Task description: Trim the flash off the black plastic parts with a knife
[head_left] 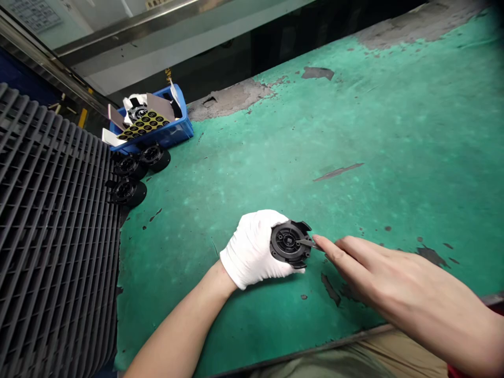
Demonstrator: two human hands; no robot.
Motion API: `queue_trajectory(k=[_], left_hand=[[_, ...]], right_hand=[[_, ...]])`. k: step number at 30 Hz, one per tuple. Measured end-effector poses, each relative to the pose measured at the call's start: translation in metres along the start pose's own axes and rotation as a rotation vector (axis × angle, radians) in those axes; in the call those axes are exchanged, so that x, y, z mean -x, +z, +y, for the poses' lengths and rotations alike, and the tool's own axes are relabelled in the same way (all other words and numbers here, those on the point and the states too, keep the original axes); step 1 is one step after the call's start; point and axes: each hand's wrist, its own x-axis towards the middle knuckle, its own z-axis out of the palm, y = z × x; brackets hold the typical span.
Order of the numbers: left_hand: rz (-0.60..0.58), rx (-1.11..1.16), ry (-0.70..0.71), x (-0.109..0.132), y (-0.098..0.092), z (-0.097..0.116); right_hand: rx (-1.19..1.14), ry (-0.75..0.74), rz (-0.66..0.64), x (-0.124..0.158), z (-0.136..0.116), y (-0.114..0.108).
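Note:
My left hand [255, 251], in a white glove, is closed round a round black plastic part [289, 242] with ribs, small holes and tabs at its rim. The part's open face is turned up, just above the green tabletop. In my bare right hand [378, 275] is a slim pointed metal blade [313, 244], pinched between the fingers. Its tip lies over the inner ring of the black part; whether it touches cannot be made out. Most of its handle is hidden by my fingers.
Several similar black parts [128, 192] stand at the left, beside a stack of dark grey slatted trays [51, 236]. Behind them is a blue bin [173, 134] holding a yellow sheet of round black stickers [145, 125]. The green tabletop [244, 163] has worn grey patches.

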Motion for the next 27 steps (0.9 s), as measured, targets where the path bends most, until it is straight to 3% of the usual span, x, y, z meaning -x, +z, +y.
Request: queue_trajectory(k=[7, 13, 18, 27], left_hand=[[0.008, -0.004, 0.030, 0.000, -0.001, -0.001], [-0.006, -0.010, 0.005, 0.000, 0.000, -0.002], [0.009, 0.005, 0.017, 0.001, -0.001, -0.001], [-0.036, -0.029, -0.019, -0.003, -0.004, 0.005]], right_hand=[[-0.056, 0.020, 0.023, 0.017, 0.009, 0.017], [-0.124, 0.000, 0.046, 0.011, 0.012, 0.014], [-0.081, 0.048, -0.030, 0.015, 0.010, 0.015], [-0.059, -0.222, -0.033, -0.015, 0.041, 0.004]])
